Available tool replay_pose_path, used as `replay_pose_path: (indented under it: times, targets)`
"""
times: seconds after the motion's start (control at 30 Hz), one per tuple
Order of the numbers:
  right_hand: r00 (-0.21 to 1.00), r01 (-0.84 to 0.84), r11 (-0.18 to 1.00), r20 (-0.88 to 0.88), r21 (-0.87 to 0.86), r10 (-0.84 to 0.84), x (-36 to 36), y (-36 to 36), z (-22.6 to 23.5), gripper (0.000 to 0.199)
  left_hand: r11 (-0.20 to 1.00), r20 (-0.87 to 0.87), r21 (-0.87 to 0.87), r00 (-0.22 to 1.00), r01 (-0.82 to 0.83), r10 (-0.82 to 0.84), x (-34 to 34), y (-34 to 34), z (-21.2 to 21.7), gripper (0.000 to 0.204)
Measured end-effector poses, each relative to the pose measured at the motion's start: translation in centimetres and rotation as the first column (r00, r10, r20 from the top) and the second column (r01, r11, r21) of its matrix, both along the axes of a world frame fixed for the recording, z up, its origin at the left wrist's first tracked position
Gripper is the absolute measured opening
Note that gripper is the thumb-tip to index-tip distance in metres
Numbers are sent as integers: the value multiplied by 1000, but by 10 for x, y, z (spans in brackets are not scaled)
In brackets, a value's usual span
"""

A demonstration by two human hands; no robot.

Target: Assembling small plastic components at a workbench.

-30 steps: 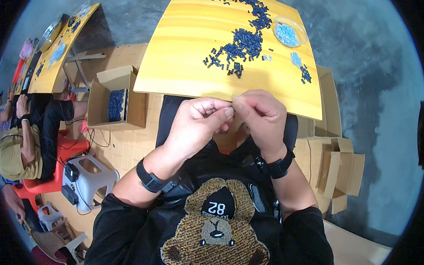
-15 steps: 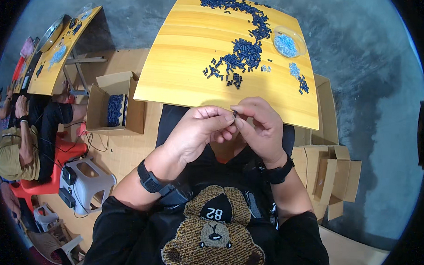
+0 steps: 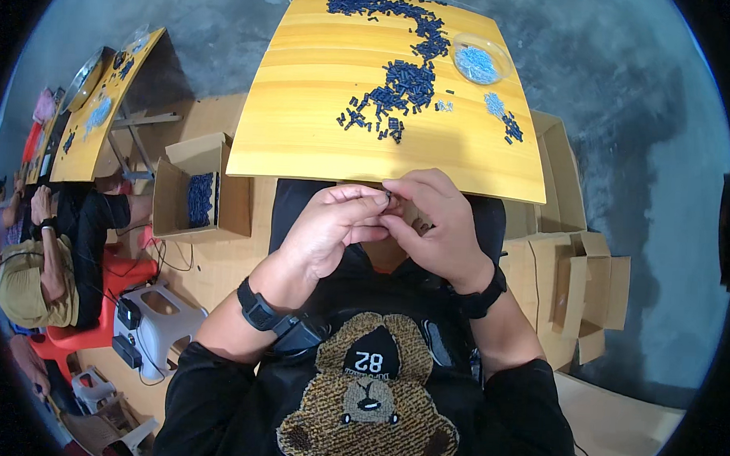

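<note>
Just off the near edge of the yellow table (image 3: 296, 137), my two hands meet at their fingertips. My left hand (image 3: 337, 223) is closed, its thumb and forefinger pinching a small black cylindrical piece (image 3: 388, 194), mostly covered by the fingers. My right hand (image 3: 437, 226) is closed on the same piece from the other side, with thumb and forefinger slightly bent around it. Beyond my hands, a large pile of similar black pieces (image 3: 408, 85) trails toward the table's far edge. A smaller cluster of black pieces (image 3: 512, 127) lies at the right, beside some light blue bits (image 3: 495, 105).
A clear round dish (image 3: 506, 68) of small light blue parts stands at the table's right. Open cardboard boxes flank it: one on the left (image 3: 167, 193) with dark pieces inside, others at the right (image 3: 596, 288). Far left, a co-worker (image 3: 38, 273) sits at another table (image 3: 82, 150).
My hands have shifted slightly left, still together around the small piece. My right thumb has moved down and away from the left fingertips. The view has tilted a little.
</note>
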State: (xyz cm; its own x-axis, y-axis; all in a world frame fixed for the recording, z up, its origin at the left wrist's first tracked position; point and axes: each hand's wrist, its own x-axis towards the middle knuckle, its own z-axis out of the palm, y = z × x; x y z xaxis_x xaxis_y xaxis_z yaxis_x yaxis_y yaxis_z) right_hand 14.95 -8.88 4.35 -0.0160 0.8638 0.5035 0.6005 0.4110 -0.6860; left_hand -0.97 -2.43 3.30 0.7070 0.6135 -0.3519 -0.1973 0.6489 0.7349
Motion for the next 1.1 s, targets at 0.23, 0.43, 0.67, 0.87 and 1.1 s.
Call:
replay_pose_path:
  times: [0.23,0.43,0.67,0.87,1.1]
  targets:
    - [993,37,998,109,47,-42,-3,-3,-3,33,998,-17,28,998,-56,57,5,-9,-1,13]
    - [996,63,997,53,54,-66,-4,-7,0,32,998,58,29,997,-57,55,3,-12,0,13]
    - [995,27,996,90,91,-35,-3,-8,2,30,998,54,19,997,-58,57,-3,-13,-3,17]
    - [990,16,992,138,123,-33,-7,-6,3,30,999,86,23,995,-44,42,-7,-12,-6,21]
    - [963,5,993,269,117,-36,-10,-4,2,27,997,86,45,994,-67,63,-6,-12,-10,18]
